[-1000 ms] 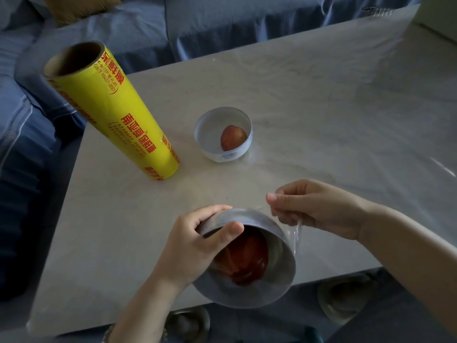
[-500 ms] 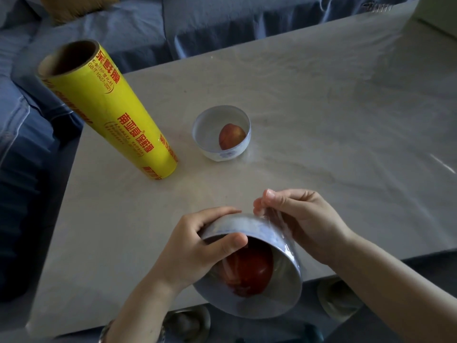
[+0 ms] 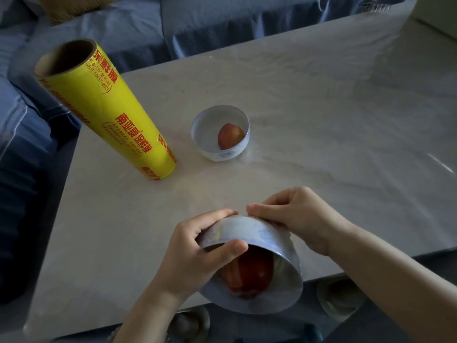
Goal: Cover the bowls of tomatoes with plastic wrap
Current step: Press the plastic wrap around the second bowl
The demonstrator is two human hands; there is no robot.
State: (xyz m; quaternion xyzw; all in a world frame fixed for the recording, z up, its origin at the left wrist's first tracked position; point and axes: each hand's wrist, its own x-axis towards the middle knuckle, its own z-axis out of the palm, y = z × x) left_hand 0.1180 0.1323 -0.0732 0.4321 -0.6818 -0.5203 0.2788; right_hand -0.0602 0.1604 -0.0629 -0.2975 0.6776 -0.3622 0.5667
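near bowl (image 3: 259, 233), tomato (image 3: 249, 273) inside, is tilting toward the camera above the front edge of the table (image 3: 321, 120). plastic wrap (image 3: 284, 290) is looking thin, clingy, tear-prone; bowl probably heavy, brittle. left hand (image 3: 195, 258) is gripping the rim; right hand (image 3: 301, 216) is pinching wrap against the outer wall.

A pale, marble-veined table (image 3: 321, 107) fills most of the view. A blue sofa (image 3: 222, 26) with rumpled covers wraps round its far and left sides, with a mustard cushion (image 3: 74, 6) at the top left. The light is dim, with a bright streak of glare (image 3: 442, 164) on the tabletop at right
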